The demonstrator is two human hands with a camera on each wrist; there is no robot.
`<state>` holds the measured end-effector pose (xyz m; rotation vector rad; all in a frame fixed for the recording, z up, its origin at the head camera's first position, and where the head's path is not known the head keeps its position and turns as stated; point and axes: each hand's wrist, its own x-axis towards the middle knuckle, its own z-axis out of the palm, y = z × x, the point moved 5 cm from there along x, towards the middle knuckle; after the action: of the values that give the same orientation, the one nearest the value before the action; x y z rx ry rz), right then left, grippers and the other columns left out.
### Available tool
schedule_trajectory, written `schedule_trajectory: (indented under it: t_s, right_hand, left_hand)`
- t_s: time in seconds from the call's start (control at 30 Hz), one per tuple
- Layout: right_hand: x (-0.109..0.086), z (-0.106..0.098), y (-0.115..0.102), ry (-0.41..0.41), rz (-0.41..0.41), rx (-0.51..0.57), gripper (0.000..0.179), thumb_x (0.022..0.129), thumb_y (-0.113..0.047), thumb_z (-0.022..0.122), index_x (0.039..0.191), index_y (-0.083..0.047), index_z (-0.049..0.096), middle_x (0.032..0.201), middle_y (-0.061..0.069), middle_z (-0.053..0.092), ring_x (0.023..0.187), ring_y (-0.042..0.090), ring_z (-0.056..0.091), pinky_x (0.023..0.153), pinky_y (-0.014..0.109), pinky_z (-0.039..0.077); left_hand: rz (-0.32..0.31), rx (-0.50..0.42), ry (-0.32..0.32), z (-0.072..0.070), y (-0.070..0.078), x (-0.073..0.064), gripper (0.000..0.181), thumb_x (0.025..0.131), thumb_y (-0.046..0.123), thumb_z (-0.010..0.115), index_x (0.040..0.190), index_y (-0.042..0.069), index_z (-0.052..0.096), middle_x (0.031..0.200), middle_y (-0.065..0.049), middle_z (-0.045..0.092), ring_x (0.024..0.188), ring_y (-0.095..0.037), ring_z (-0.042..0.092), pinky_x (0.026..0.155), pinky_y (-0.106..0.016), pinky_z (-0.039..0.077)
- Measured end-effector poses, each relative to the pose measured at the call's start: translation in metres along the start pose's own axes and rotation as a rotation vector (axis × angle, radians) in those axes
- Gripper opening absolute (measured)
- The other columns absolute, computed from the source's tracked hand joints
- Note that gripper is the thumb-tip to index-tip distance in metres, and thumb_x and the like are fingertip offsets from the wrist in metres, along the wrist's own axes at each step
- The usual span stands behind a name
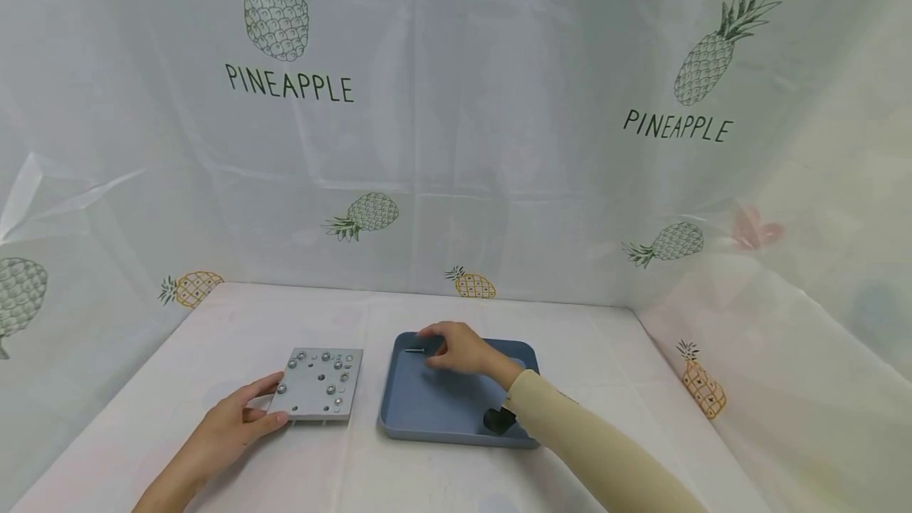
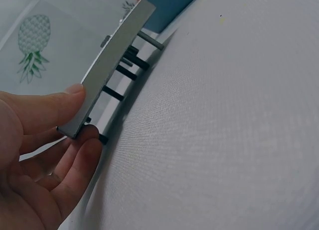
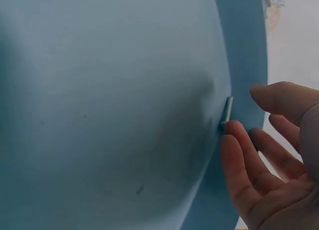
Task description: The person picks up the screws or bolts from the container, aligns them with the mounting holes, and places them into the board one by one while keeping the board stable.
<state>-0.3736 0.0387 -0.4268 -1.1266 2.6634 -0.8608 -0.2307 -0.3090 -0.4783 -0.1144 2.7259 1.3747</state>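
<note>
My left hand (image 1: 231,422) grips the near left corner of a square metal plate (image 1: 306,397), thumb on one side and fingers beneath. Bolt heads and holes dot the plate's top; in the left wrist view, several bolt shanks (image 2: 113,93) stick out below it. Over the far side of a blue tray (image 1: 427,402) is my right hand (image 1: 463,351), thumb and fingers spread apart. A small screw (image 1: 415,351) lies in the tray by the far wall. In the right wrist view, a fingertip is right at one end of this screw (image 3: 228,110), with the thumb away from it.
Plate and tray sit side by side on a white-covered table (image 1: 399,473). A curtain (image 1: 484,141) printed with pineapples hangs behind and around it. A small black object (image 1: 500,420) shows at my right cuff, over the tray's near right part.
</note>
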Motion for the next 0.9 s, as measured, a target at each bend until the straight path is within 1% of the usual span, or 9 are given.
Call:
schedule_trajectory:
  t_s: [0.4,0.53,0.63,0.73,0.83,0.9]
  right_hand:
    - [0.005,0.008,0.008,-0.071,0.039,-0.008,0.05,0.094,-0.011,0.082,0.14,0.0,0.066,0.136,0.014,0.069,0.092,0.012,0.071,0.078,0.023,0.056]
    - [0.007,0.01,0.007,-0.073,0.037,-0.061,0.048,0.094,-0.013,0.082,0.138,-0.001,0.068,0.133,0.013,0.07,0.095,0.015,0.069,0.081,0.024,0.054]
    - [0.008,0.012,0.006,-0.068,0.024,-0.117,0.045,0.093,-0.013,0.082,0.135,0.001,0.07,0.128,0.012,0.072,0.103,0.02,0.069,0.087,0.028,0.054]
    - [0.008,0.014,0.004,-0.06,0.031,-0.168,0.041,0.093,-0.013,0.082,0.13,0.001,0.073,0.123,0.01,0.074,0.112,0.022,0.068,0.095,0.032,0.054]
    - [0.009,0.016,0.0,-0.037,0.048,-0.202,0.035,0.092,-0.012,0.083,0.124,0.0,0.077,0.118,0.008,0.077,0.112,0.022,0.068,0.098,0.035,0.054]
    - [0.01,0.017,-0.002,-0.016,0.066,-0.213,0.031,0.091,-0.012,0.083,0.12,-0.001,0.078,0.115,0.006,0.078,0.109,0.021,0.069,0.097,0.035,0.054]
  left_hand:
    - [-0.002,-0.012,0.002,0.0,0.0,-0.001,0.092,0.094,0.044,0.082,0.166,0.009,0.036,0.162,-0.023,0.045,0.107,-0.016,0.063,0.085,-0.032,0.049]
    - [-0.002,-0.015,0.002,0.0,0.001,-0.002,0.092,0.093,0.044,0.082,0.166,0.01,0.036,0.162,-0.023,0.044,0.106,-0.017,0.063,0.085,-0.032,0.049]
    - [0.004,-0.016,0.004,0.0,0.001,-0.002,0.092,0.094,0.043,0.082,0.166,0.009,0.036,0.162,-0.024,0.044,0.107,-0.017,0.063,0.084,-0.03,0.049]
    - [0.011,-0.017,0.007,0.0,0.0,-0.003,0.091,0.094,0.043,0.082,0.165,0.009,0.036,0.162,-0.024,0.044,0.107,-0.016,0.063,0.082,-0.028,0.049]
    - [0.012,-0.021,0.006,0.0,0.0,-0.002,0.092,0.094,0.042,0.082,0.166,0.009,0.036,0.162,-0.024,0.044,0.107,-0.017,0.063,0.082,-0.028,0.049]
    - [0.006,-0.023,0.004,0.001,0.0,-0.002,0.092,0.094,0.042,0.082,0.166,0.009,0.036,0.162,-0.025,0.044,0.107,-0.017,0.063,0.083,-0.029,0.049]
